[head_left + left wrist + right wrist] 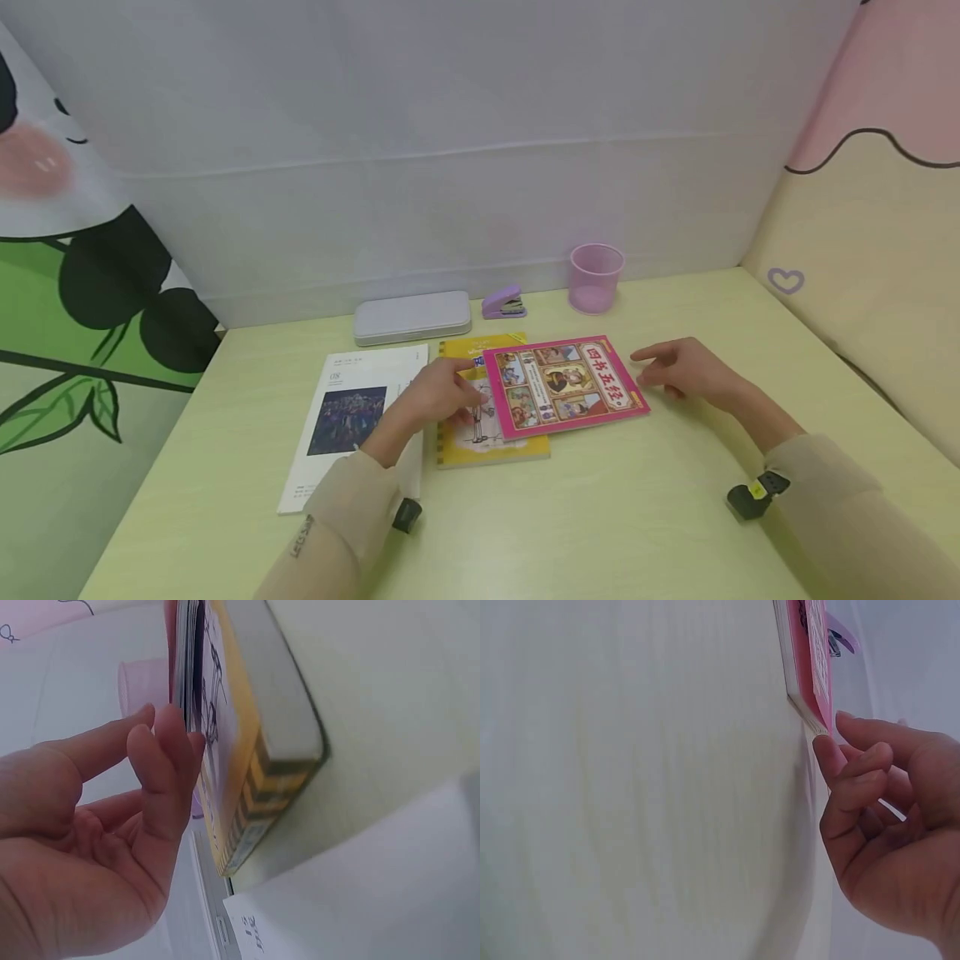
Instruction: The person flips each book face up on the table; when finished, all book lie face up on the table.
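Observation:
A pink picture-covered book [566, 386] lies at a slant, its left part over a thicker yellow book [480, 457]. My left hand [438, 390] is at the pink book's left edge, over the yellow one. In the left wrist view, its bent fingertips [166, 720] come right up to the page edges. My right hand [690, 372] is by the pink book's right side, index finger pointing toward it. Loosely bent fingers show in the right wrist view, with one fingertip [825, 754] right at the book's corner [810, 716]. Neither hand visibly wraps around the book.
To the left lies a white booklet [318, 471] with a dark picture, partly beneath my left forearm. Along the back stand a pale flat case [412, 317], a purple stapler [504, 303] and a pink translucent cup [595, 283]. A white curtain [480, 208] hangs behind the table.

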`<action>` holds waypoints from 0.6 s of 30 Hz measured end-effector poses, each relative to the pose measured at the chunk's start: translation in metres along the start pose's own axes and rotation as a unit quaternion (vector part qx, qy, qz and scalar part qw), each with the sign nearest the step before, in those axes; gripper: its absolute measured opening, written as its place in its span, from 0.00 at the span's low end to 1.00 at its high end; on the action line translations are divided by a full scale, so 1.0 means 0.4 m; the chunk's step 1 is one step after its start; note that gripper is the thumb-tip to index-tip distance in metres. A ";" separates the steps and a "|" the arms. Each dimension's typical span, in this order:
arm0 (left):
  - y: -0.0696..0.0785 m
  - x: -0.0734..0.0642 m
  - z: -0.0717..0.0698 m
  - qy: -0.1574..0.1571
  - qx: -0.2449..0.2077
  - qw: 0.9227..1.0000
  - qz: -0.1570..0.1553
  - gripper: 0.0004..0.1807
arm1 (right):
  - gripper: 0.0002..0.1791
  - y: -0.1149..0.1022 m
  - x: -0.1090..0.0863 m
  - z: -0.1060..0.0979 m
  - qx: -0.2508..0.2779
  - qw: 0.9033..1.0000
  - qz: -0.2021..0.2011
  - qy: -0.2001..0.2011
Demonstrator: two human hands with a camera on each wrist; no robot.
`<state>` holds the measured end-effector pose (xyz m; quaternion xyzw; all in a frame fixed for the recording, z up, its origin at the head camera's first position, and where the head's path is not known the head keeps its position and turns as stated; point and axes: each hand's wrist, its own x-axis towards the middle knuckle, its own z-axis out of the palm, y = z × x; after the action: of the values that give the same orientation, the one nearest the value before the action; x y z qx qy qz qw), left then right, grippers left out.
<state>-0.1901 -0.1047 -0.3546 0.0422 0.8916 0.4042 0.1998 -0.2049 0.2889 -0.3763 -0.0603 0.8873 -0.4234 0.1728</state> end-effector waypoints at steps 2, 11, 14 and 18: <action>-0.001 0.009 -0.010 0.006 -0.002 1.000 0.006 0.36 | 0.30 0.003 -0.014 0.002 0.013 1.000 0.000 -0.002; -0.015 0.064 -0.031 0.020 -0.026 0.999 0.011 0.32 | 0.28 0.013 -0.050 0.023 0.031 0.999 0.014 -0.003; -0.019 0.078 -0.028 0.018 -0.031 0.999 0.009 0.32 | 0.27 0.013 -0.056 0.030 0.041 0.999 0.017 -0.005; -0.021 0.093 -0.024 0.018 -0.032 0.999 0.004 0.31 | 0.27 0.014 -0.060 0.039 0.049 0.999 0.019 -0.009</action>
<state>-0.2271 -0.1083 -0.3672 0.0325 0.8816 0.4336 0.1837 -0.1765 0.2871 -0.3836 -0.0386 0.8650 -0.4620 0.1920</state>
